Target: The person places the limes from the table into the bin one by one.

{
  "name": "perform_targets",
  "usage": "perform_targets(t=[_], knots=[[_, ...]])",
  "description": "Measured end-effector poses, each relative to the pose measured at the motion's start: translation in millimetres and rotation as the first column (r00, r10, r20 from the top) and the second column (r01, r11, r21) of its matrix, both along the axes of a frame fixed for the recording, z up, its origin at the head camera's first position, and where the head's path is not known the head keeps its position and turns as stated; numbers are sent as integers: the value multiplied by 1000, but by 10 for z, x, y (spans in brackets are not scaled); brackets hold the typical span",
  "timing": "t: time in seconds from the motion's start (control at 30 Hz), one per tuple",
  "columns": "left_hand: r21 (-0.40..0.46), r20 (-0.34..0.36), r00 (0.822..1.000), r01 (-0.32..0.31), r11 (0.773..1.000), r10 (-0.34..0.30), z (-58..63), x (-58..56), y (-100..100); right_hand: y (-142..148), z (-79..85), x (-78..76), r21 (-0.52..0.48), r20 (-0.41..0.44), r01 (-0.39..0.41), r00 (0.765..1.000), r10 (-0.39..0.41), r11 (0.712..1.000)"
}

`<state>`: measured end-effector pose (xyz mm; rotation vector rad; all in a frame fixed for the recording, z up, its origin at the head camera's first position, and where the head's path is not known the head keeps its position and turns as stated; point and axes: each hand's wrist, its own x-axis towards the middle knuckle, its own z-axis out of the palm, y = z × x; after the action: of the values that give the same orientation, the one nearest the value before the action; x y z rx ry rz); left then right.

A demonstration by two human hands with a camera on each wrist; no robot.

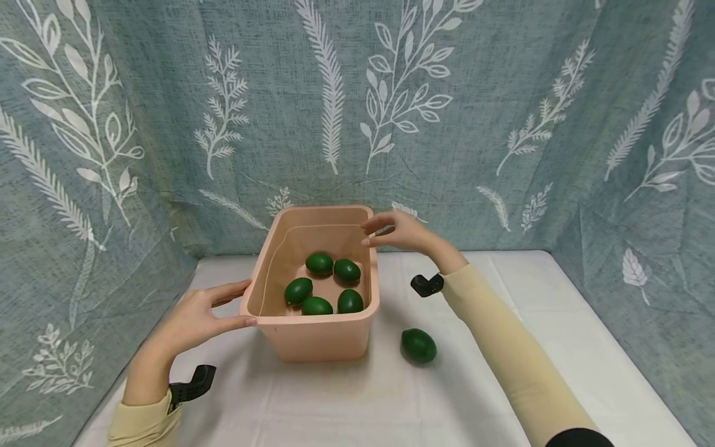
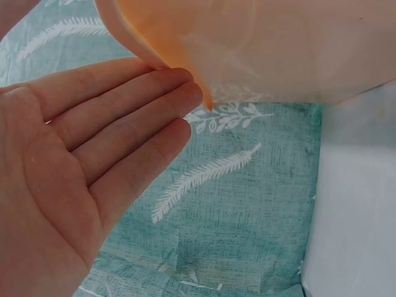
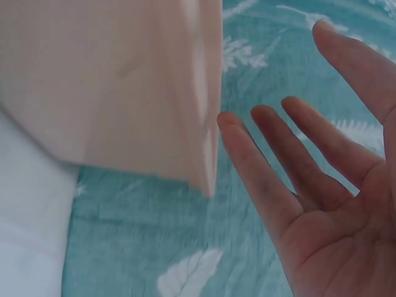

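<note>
A peach plastic bin (image 1: 315, 338) stands on the white-covered table, with several glossy dark green limes (image 1: 319, 264) lying on its floor. One more lime (image 1: 418, 346) rests on the cloth to the bin's right. My left hand (image 1: 190, 320) is at the bin's left side, its thumb and fingertips touching the rim near the front corner. In the left wrist view, the fingers (image 2: 133, 117) are straight, close under the rim. My right hand (image 1: 404, 231) is by the right rim toward the back; its fingers (image 3: 303, 154) are spread and hold nothing in the right wrist view.
A white cloth (image 1: 313, 403) covers the table. Teal fabric (image 1: 346, 105) with white leaf prints hangs behind and on both sides, close to the bin's far end. Each wrist wears a black camera mount (image 1: 427, 285).
</note>
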<state>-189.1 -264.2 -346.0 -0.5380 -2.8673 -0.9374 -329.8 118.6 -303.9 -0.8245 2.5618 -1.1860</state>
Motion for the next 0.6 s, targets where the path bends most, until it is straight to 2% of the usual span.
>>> perform_targets(t=[0.37,0.6], knots=[[-4,15,1000,-10,1000,10,14,3,-10,469,-310,104,-46,63,79,995,-76,996],[-2,14,1000,-5,1000,5,6,2,5,676,-551,213,-39,70,114,991,-111,993]])
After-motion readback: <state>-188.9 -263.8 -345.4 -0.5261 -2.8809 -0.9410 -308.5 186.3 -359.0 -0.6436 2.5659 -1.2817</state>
